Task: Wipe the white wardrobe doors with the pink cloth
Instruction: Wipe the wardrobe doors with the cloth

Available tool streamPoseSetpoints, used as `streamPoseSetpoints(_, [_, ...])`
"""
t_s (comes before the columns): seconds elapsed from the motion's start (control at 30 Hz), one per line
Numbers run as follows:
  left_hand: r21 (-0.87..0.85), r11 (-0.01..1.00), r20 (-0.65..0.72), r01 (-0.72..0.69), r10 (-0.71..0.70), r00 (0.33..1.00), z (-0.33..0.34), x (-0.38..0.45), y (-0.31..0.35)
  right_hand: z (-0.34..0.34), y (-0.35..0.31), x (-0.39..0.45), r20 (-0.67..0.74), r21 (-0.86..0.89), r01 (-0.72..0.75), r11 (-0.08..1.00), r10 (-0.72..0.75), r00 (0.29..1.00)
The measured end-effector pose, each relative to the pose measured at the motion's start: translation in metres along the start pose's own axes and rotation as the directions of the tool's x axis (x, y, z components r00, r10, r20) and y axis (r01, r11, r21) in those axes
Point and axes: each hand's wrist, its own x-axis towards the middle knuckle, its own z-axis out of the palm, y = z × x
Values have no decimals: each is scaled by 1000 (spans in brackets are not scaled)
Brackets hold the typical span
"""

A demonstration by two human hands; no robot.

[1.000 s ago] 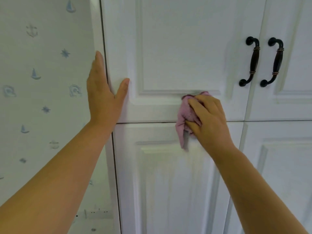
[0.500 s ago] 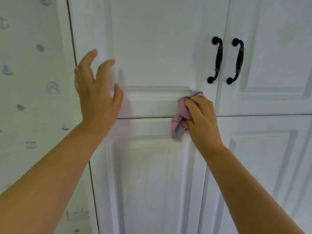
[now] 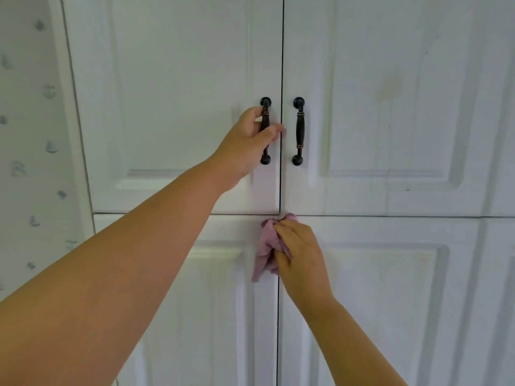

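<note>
White panelled wardrobe doors fill the view. On the upper left door (image 3: 172, 93), my left hand (image 3: 248, 143) grips the black handle (image 3: 265, 129), fingers curled round it. My right hand (image 3: 299, 252) holds the bunched pink cloth (image 3: 266, 246) against the top of the lower doors (image 3: 390, 302), right at the centre seam below the upper doors. The cloth's tail hangs down to the left of my hand.
A second black handle (image 3: 298, 130) sits on the upper right door (image 3: 390, 107), which shows a faint yellowish stain (image 3: 390, 87). Wallpaper with small blue nautical motifs (image 3: 30, 151) runs along the left of the wardrobe.
My left hand left the wardrobe's left edge and moved right onto the black handle. The right hand with the cloth slid right along the door seam to the centre gap.
</note>
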Motion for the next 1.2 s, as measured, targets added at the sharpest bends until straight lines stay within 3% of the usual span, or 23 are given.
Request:
streamPoseSetpoints(0.07, [11, 1000, -54, 25, -25, 998, 8, -1, 5, -11, -15, 2, 55, 216, -148, 965, 139, 989])
streamPoseSetpoints(0.1, [38, 999, -76, 9, -6, 997, 11, -4, 7, -18, -24, 5, 111, 351, -262, 899, 238, 965])
streamPoseSetpoints(0.2, [106, 992, -125, -66, 79, 989, 7, -22, 15, -29, -51, 6, 267, 675, -515, 529, 475, 838])
streamPoseSetpoints(0.37, [114, 979, -88, -166, 177, 980, -18, -67, 44, -27, -96, -3, 201, 681, -466, 565, 467, 861])
streamPoseSetpoints(0.6, [-27, 974, -194, -223, 214, 957, -63, -136, 74, -21, -176, -31, 307, 843, -395, 365, 276, 911])
streamPoseSetpoints(0.7, [-25, 967, -241, -253, 239, 941, -76, -154, 82, -4, -197, -39, 178, 805, -318, 500, 309, 934])
streamPoseSetpoints(0.77, [-21, 967, -300, -255, 237, 924, -91, -166, 88, 4, -207, -40, 102, 795, -215, 568, 224, 969])
streamPoseSetpoints(0.83, [-43, 962, -382, -271, 235, 894, -113, -177, 93, 13, -213, -34, -30, 722, 32, 691, -15, 999])
streamPoseSetpoints(0.9, [-110, 954, -485, -280, 194, 853, -133, -186, 94, 29, -217, -22, -141, 522, 331, 786, -304, 942])
streamPoseSetpoints(0.97, [-168, 943, -552, -286, 151, 820, -155, -198, 98, 52, -229, -9, -106, 422, 451, 786, -451, 886])
streamPoseSetpoints(1.03, [-170, 943, -569, -285, 142, 810, -170, -208, 98, 72, -238, 1, -14, 424, 375, 825, -408, 913])
streamPoseSetpoints(1.1, [-148, 952, -565, -267, 140, 813, -188, -218, 101, 93, -252, 7, 128, 539, 92, 837, -189, 974])
streamPoseSetpoints(1.2, [-138, 968, -547, -208, 100, 831, -203, -227, 103, 122, -263, 14, 333, 623, -297, 723, 99, 938])
